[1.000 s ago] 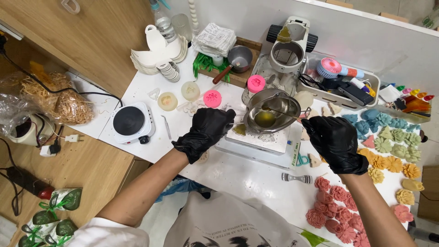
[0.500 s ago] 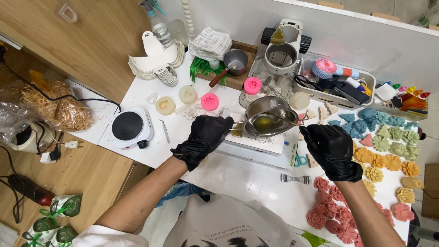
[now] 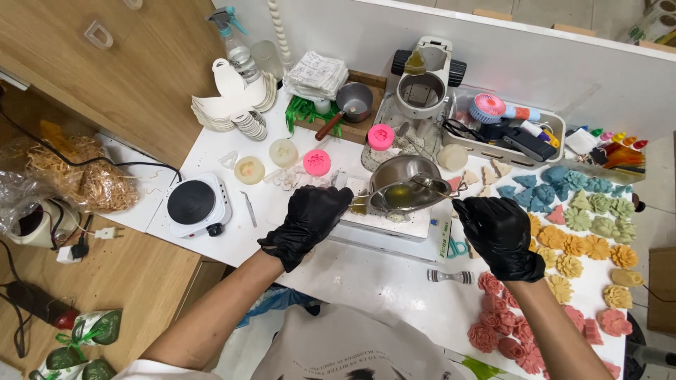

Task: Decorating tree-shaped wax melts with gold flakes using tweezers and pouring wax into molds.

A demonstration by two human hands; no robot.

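White worktable (image 3: 380, 281), cluttered. At 9 o'clock: small electric hotplate (image 3: 197, 204). At 3 to 5 o'clock: flower-shaped casts (image 3: 577, 246) in blue, green, yellow, pink. At 12 o'clock: white tray of tools (image 3: 514, 134). Centre: white slab (image 3: 394, 225).

Both hands wear black disposable gloves, glossy and wrinkled across the knuckles: left hand (image 3: 304, 224), right hand (image 3: 501, 236). Each glove ends at the wrist; both forearms are bare. A white sleeve edge shows at the left upper arm. The torso carries a light beige apron with dark print.
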